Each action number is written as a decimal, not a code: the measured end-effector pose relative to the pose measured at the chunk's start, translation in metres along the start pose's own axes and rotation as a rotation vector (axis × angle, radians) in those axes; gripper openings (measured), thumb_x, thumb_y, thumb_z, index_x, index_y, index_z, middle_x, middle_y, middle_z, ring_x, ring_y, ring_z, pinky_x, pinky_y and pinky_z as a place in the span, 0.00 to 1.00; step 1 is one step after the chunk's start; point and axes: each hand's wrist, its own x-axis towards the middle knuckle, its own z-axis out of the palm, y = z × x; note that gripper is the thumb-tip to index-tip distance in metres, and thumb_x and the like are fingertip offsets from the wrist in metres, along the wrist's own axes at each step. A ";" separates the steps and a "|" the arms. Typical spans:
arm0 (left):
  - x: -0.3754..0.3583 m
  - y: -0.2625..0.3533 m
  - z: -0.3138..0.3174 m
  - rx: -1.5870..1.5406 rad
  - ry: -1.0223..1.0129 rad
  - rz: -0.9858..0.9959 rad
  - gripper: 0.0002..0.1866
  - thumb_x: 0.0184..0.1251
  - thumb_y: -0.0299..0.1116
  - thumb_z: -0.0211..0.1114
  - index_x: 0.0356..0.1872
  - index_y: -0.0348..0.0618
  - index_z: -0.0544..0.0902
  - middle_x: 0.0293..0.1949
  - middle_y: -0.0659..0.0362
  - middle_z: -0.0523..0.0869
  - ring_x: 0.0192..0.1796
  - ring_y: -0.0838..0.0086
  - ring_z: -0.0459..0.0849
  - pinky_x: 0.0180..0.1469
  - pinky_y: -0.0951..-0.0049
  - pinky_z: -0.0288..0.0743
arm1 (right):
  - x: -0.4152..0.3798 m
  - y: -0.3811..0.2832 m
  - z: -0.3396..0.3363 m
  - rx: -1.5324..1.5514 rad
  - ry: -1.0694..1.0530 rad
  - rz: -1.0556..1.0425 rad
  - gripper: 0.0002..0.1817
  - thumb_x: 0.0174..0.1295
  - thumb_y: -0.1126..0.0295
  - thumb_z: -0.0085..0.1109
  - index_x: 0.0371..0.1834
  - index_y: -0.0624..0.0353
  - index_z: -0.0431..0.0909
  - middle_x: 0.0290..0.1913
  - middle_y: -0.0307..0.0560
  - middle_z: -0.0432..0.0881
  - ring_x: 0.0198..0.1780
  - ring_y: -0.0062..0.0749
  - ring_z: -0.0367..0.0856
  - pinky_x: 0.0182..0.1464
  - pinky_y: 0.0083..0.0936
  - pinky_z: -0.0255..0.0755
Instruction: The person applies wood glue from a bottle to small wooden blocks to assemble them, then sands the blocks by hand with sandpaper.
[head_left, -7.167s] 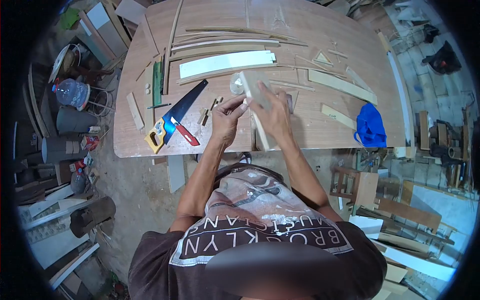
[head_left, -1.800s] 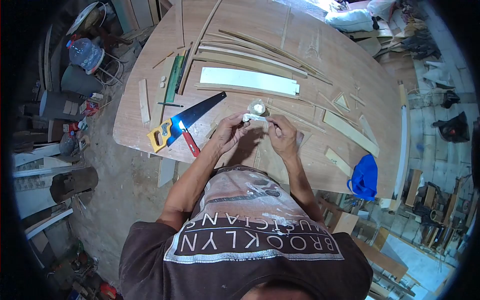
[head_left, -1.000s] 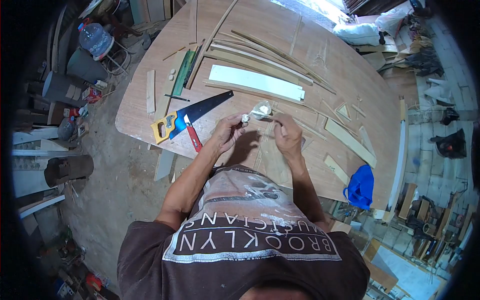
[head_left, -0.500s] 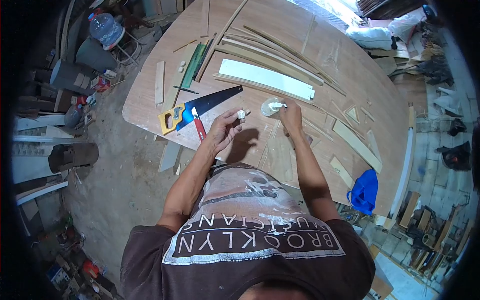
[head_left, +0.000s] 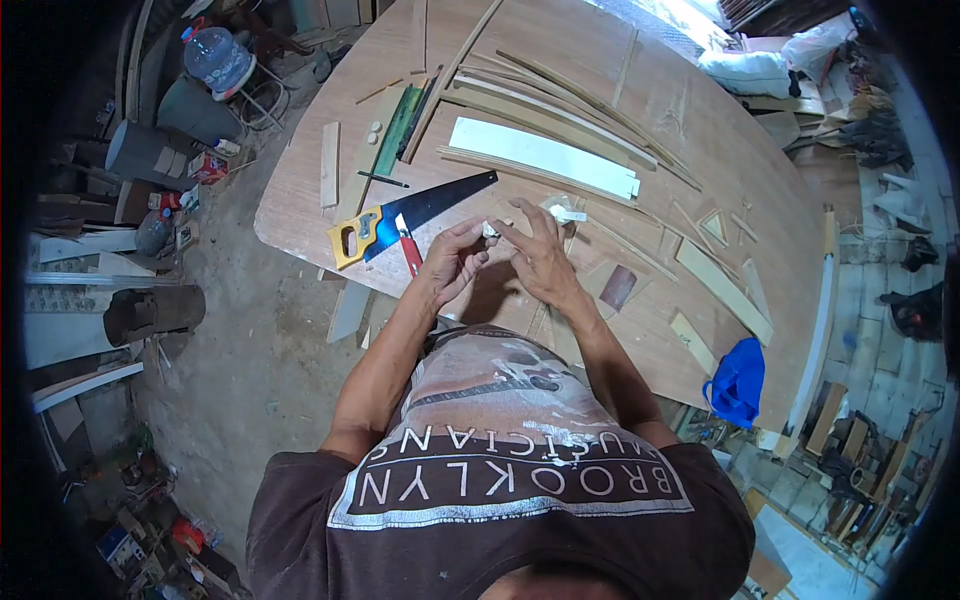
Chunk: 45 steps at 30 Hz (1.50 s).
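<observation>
My left hand (head_left: 455, 264) pinches a small block (head_left: 489, 230) coated with something white, above the near side of the table. My right hand (head_left: 541, 262) has come up beside it, fingers apart, with the index fingertip at or against the block. Just beyond the right hand is a small clear container (head_left: 556, 208) of white paste. A white applicator (head_left: 573, 216) lies across it, partly hidden by the fingers. Left of my hands are a yellow-handled handsaw (head_left: 415, 214) and a red utility knife (head_left: 411, 254).
Wood strips (head_left: 560, 133) and a white board (head_left: 540, 160) lie across the wooden table (head_left: 730, 150). A sandpaper-like brown piece (head_left: 618, 287) is right of my hand. A blue bag (head_left: 738, 385) sits at the right edge. A water bottle (head_left: 216, 58) stands on a stool at left.
My right hand has let go of the applicator, leaving it at the container, and moved left to the block. My left hand still holds the block. The view has shifted slightly.
</observation>
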 end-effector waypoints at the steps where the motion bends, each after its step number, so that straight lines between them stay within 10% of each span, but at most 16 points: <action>1: -0.001 0.001 -0.001 -0.008 -0.005 0.001 0.19 0.69 0.29 0.58 0.58 0.33 0.73 0.45 0.54 0.83 0.45 0.75 0.84 0.38 0.86 0.82 | -0.003 0.000 0.001 0.010 -0.002 -0.008 0.33 0.46 0.79 0.47 0.61 0.46 0.76 0.67 0.57 0.61 0.67 0.53 0.59 0.70 0.45 0.50; 5: -0.002 0.002 0.003 -0.004 0.047 0.008 0.16 0.68 0.30 0.59 0.54 0.34 0.77 0.36 0.57 0.83 0.30 0.80 0.81 0.33 0.87 0.79 | -0.009 0.004 0.002 0.096 0.046 0.041 0.32 0.46 0.79 0.48 0.59 0.47 0.77 0.67 0.57 0.62 0.67 0.54 0.59 0.69 0.44 0.50; 15: -0.003 0.010 -0.021 -0.080 0.042 0.031 0.16 0.67 0.29 0.59 0.53 0.32 0.76 0.42 0.55 0.84 0.39 0.76 0.84 0.42 0.85 0.82 | -0.005 -0.003 0.000 -0.199 0.116 -0.023 0.26 0.46 0.80 0.50 0.52 0.53 0.79 0.62 0.56 0.66 0.61 0.53 0.65 0.64 0.43 0.59; 21: 0.020 0.035 -0.069 0.633 0.503 0.103 0.14 0.63 0.30 0.64 0.49 0.37 0.81 0.37 0.59 0.85 0.34 0.76 0.82 0.37 0.78 0.76 | -0.019 0.021 0.024 0.004 0.316 0.225 0.20 0.51 0.81 0.53 0.49 0.58 0.78 0.53 0.53 0.75 0.51 0.40 0.77 0.54 0.27 0.71; 23: 0.041 0.029 -0.106 0.887 0.495 0.134 0.13 0.60 0.30 0.65 0.45 0.36 0.83 0.36 0.55 0.86 0.36 0.72 0.84 0.40 0.75 0.77 | -0.032 0.031 0.045 0.298 0.140 0.631 0.17 0.54 0.78 0.55 0.49 0.59 0.78 0.45 0.48 0.80 0.44 0.30 0.79 0.47 0.23 0.72; 27: 0.071 0.026 -0.133 1.507 0.360 0.138 0.13 0.55 0.31 0.66 0.40 0.35 0.85 0.36 0.47 0.87 0.40 0.63 0.87 0.46 0.68 0.78 | -0.062 0.061 0.106 0.334 0.133 0.727 0.16 0.56 0.75 0.57 0.50 0.60 0.78 0.39 0.44 0.82 0.38 0.23 0.78 0.42 0.20 0.72; 45: 0.095 0.021 -0.135 1.587 0.063 0.060 0.10 0.58 0.29 0.63 0.39 0.36 0.86 0.36 0.44 0.86 0.40 0.55 0.86 0.47 0.65 0.78 | -0.047 0.060 0.190 0.536 0.463 1.096 0.18 0.53 0.79 0.59 0.50 0.65 0.77 0.41 0.50 0.82 0.45 0.33 0.82 0.45 0.25 0.76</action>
